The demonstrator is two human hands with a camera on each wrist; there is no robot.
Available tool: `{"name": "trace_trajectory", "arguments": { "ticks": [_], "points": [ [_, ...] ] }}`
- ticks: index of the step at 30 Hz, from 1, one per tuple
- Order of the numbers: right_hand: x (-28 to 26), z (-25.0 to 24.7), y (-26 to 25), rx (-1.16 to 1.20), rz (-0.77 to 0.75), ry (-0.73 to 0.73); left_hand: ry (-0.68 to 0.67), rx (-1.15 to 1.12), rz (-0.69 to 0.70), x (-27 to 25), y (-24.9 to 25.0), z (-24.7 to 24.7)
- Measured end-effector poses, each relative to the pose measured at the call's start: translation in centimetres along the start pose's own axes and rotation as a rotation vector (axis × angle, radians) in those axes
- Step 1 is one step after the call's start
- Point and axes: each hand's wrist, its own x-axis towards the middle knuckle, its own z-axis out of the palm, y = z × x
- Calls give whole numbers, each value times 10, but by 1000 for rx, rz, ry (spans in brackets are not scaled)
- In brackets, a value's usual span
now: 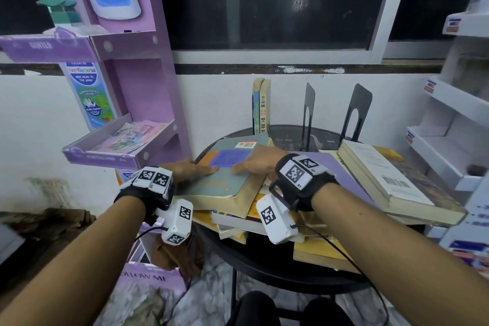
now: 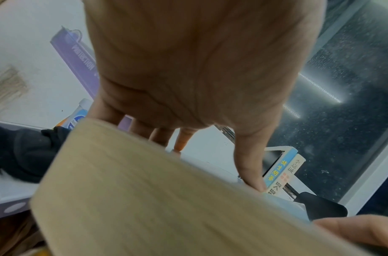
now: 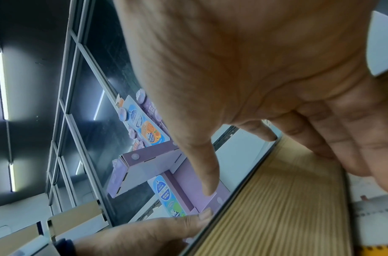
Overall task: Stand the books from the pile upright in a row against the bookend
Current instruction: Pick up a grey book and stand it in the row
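Note:
A grey-green book (image 1: 225,167) with orange and blue patches tops the pile (image 1: 264,214) on the round black table (image 1: 264,267). My left hand (image 1: 193,168) grips its left edge, thumb on the cover. My right hand (image 1: 254,164) grips its right side, with the thumb on the cover too. The left wrist view shows its yellowed page edge (image 2: 155,199) with my fingers behind it. Fingers also lie along the page edge (image 3: 276,199) in the right wrist view. Two books (image 1: 261,106) stand upright at the back, left of two black bookends (image 1: 308,111) (image 1: 356,111).
A thick white-covered book (image 1: 383,174) lies on a purple cover (image 1: 341,167) at the table's right. A purple cardboard display stand (image 1: 137,82) rises close on the left, and white shelves (image 1: 449,140) stand on the right. The wall and a dark window are behind.

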Motion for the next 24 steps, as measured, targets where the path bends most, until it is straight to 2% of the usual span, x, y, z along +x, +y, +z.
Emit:
{"name": "trace_trajectory", "arguments": {
  "ticks": [7,12,16,24],
  "points": [
    [2,7,1,-50,-23,-19,0,55,-25,0,-4,-14],
    [3,4,6,-8,-5,-39,-121,-114,-57,-4,-2,-16],
    [8,4,7,10,1,-39,-173,-131,-14,-6,-1,-18],
    [15,2,13,118,6,-28,-38,-200,79,-5,-2,-31]
  ]
}}
